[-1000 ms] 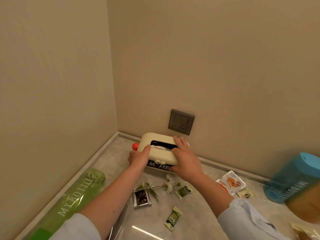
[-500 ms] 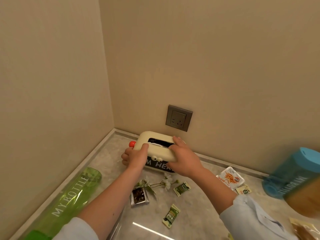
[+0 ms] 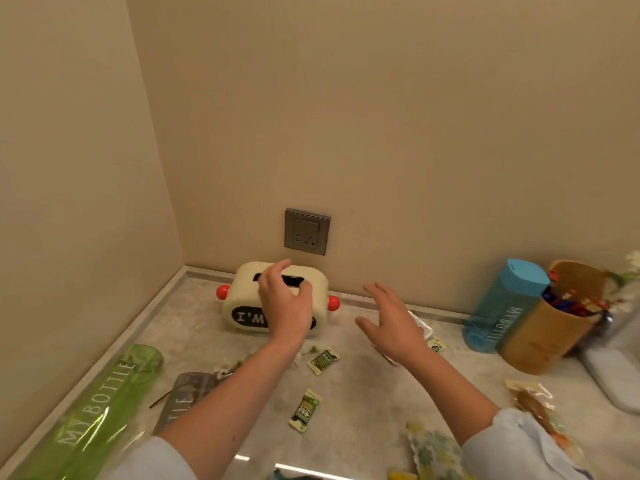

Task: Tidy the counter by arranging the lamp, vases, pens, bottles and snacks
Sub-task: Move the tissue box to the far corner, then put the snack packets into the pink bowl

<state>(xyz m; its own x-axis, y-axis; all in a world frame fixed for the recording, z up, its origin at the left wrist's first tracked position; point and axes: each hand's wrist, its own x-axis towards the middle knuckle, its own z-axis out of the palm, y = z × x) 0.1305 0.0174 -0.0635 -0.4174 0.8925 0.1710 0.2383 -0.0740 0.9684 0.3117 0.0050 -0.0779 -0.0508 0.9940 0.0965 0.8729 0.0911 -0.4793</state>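
Since the lamp (image 3: 242, 299) stands upright at the back of the counter (image 3: 363, 386), close against the wall just below the socket (image 3: 307, 232) in the middle of the frame, placing it looks done or nearly so. The left hand (image 3: 285, 306) hangs over its top and front, fingers loosely curved and gripping nothing that shows; whether the fingertips touch the casing I cannot tell. The right hand (image 3: 391, 323) hovers to the right of the lamp, apart from it, fingers spread and holding nothing. By my judgement the next move turns to the clutter: the green bottle (image 3: 104, 403) lying on its side at lower left, the grey bottle (image 3: 187, 393) beside it, and the loose snacks such as the green packet (image 3: 304, 408) at lower centre. The bottles need a full grasp and standing up. The left hand covers most of the lamp's dark display, the left forearm hides part of the grey bottle, and a white packet (image 3: 420, 325) sits half behind the right hand. Contents of the brown tub (image 3: 543, 334) beside the blue bottle (image 3: 505, 306) are too blurred to name.
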